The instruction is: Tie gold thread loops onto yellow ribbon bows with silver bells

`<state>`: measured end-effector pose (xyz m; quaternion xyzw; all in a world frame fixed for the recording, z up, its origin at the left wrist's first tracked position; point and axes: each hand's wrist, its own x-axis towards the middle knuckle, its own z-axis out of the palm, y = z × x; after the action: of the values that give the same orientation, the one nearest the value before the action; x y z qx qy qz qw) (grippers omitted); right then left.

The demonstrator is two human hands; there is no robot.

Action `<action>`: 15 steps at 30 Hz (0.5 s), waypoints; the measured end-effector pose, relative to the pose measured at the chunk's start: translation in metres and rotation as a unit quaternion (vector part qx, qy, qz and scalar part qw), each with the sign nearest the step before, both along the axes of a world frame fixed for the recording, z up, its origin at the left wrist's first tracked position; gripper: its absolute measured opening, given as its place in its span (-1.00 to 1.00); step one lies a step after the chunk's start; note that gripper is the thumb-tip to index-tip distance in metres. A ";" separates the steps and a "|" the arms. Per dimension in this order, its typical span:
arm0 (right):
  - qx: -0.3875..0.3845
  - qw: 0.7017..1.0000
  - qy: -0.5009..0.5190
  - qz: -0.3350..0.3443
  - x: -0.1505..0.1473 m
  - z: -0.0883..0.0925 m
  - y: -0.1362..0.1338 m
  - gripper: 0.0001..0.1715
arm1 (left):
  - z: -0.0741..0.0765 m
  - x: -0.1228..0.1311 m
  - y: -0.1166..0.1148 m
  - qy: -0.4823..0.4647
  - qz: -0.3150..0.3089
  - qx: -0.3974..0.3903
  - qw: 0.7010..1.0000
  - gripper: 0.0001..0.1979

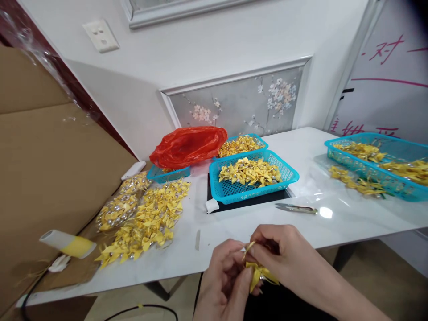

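Between my two hands, just off the table's front edge, is a yellow ribbon flower (257,273) with silvery beads and a loop of gold cord above it. My left hand (225,276) is closed, its thumb and fingers pinching the flower from the left. Closed as well, my right hand (284,254) grips the cord loop (248,252) at the flower's top; its fingertips are partly hidden. Beyond them on the table lie small thread snips (297,208). A blue basket (220,191) of similar yellow flowers (250,171) stands farther back on a black flat object.
Many yellow flowers (147,218) are spread on the left of the white table (187,263), beside bagged ones (117,211) and a yellow-and-white roll (68,244). A red plastic bag (189,145) covers another basket. More flowers fill a blue basket (384,167) at right. Cardboard (43,178) rises at left.
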<state>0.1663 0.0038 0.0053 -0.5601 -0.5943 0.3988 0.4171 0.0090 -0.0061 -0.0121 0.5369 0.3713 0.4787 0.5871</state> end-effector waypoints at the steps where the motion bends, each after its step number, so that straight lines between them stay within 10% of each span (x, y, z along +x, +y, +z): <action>1: -0.005 1.000 -0.002 0.006 0.001 -0.001 0.001 -0.76 | 0.000 -0.002 0.001 0.012 -0.014 0.010 1.000 -0.80; 8: 0.037 0.999 -0.006 0.032 0.018 -0.002 -0.007 -0.75 | 0.007 -0.015 0.016 0.169 -0.102 0.174 0.965 -0.68; 15: 0.150 0.977 0.145 0.036 0.015 0.016 -0.033 -0.69 | 0.001 -0.006 0.015 0.210 -0.044 0.119 0.969 -0.84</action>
<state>0.1812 -0.0295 0.0211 -0.4056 -0.6006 0.3967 0.5634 0.0032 0.0091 -0.0111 0.7072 0.4023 0.3701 0.4483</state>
